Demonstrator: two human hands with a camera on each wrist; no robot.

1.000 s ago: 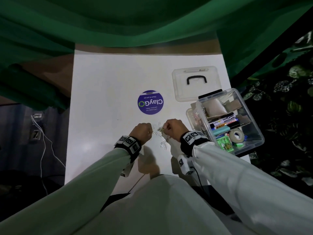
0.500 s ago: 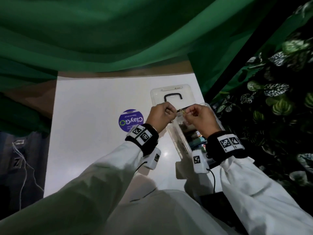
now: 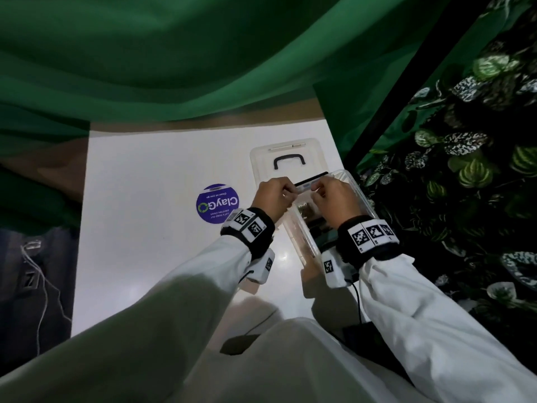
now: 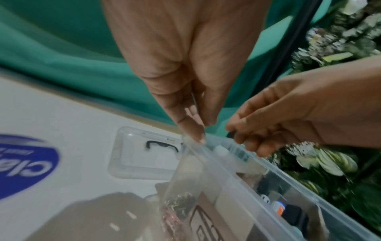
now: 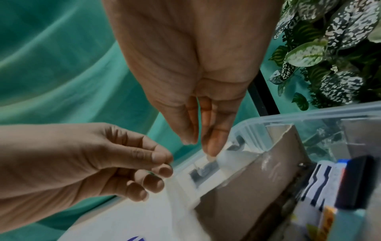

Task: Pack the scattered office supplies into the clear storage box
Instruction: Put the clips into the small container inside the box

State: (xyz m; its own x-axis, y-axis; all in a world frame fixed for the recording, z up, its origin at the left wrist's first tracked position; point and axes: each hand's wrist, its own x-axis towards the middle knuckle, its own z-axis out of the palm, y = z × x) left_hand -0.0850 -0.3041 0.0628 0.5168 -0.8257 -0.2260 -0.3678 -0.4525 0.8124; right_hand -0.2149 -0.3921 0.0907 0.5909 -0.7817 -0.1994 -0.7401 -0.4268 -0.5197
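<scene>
A small clear plastic bag with paper clips at its bottom hangs over the left wall of the clear storage box. My left hand pinches the bag's top edge on one side. My right hand pinches the top edge on the other side. In the right wrist view the right hand has thumb and fingers pressed together above the box rim, with the left hand close beside it. Markers, boxes and cardboard fill the box.
The box's clear lid with a black handle lies flat behind the box. A round purple ClayGo sticker is on the white table. Green cloth hangs behind, leafy plants stand at the right, and a white cable hangs at the left.
A second ago both hands were at loose paper clips on the table. They have risen and moved right to the box, and now hold the bag's top edge between them.
</scene>
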